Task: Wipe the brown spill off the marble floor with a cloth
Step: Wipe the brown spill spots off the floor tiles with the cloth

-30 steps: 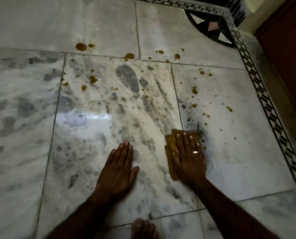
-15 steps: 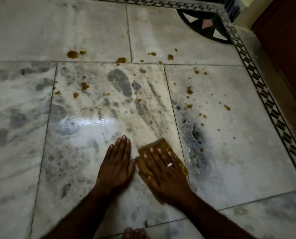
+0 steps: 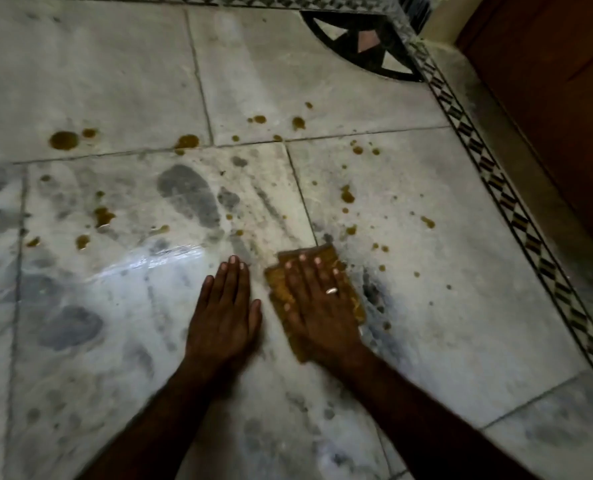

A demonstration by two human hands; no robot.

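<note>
**Hands flat on the floor [image 3: 115, 64], cloth [image 3: 277, 285] turned straight**

Both hands are laid flat. Half a second back, the cloth was tilted and nearly touched the left hand [image 3: 222, 317]. Now it is turned straighter and has been slid a little to the right. A strip of bare floor is seen between the two. The cloth's top edge now meets the line [image 3: 300, 195] between two tiles. The left hand has hardly been moved.

Two hands, one cloth and one ring [image 3: 331, 290] are counted. More than twenty brown drops [image 3: 64, 140] are counted, only a few of them big. Most are found past the cloth, further from the person.

The left hand is pressed on the bare floor. Its fingers are straight and close together, and nothing is held. The right hand [image 3: 319, 310] is spread wide on top of the cloth, which is pushed down under it. No finger is curled round the cloth.
</note>
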